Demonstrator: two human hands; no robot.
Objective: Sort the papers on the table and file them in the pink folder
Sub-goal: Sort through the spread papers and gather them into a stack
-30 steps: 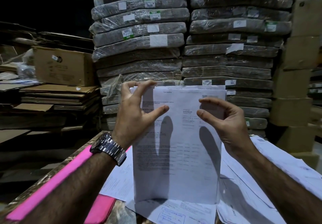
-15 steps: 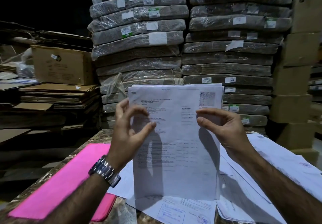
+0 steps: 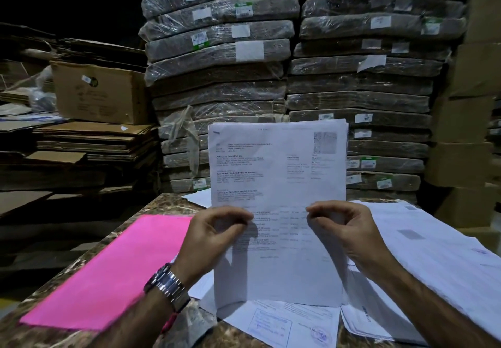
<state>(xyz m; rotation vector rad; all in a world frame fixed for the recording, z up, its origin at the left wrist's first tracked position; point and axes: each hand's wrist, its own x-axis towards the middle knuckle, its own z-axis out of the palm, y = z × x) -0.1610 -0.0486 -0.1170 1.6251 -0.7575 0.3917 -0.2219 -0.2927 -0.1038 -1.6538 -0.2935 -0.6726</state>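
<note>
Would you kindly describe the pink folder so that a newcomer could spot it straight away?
Find the marbled table in front of the wrapped stacks. On its left part, left of the left hand, the folder lies flat. It is the only pink thing there; its neighbours are white papers.

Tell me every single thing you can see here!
held papers: a few sheets, white, upright in the middle
pink folder: one, pink, flat on the table's left side
loose papers: many, white, spread over the table's right side and front
table: one, brown marbled, in front
wrapped bundles: two tall stacks, brown-grey, behind the table
cardboard box: one, brown, far left
flat cardboard: one pile, brown, under that box
stacked boxes: several, brown, right edge
watch: one, silver, left wrist
left hand: fingers pinch the held papers
right hand: fingers pinch the held papers
</note>
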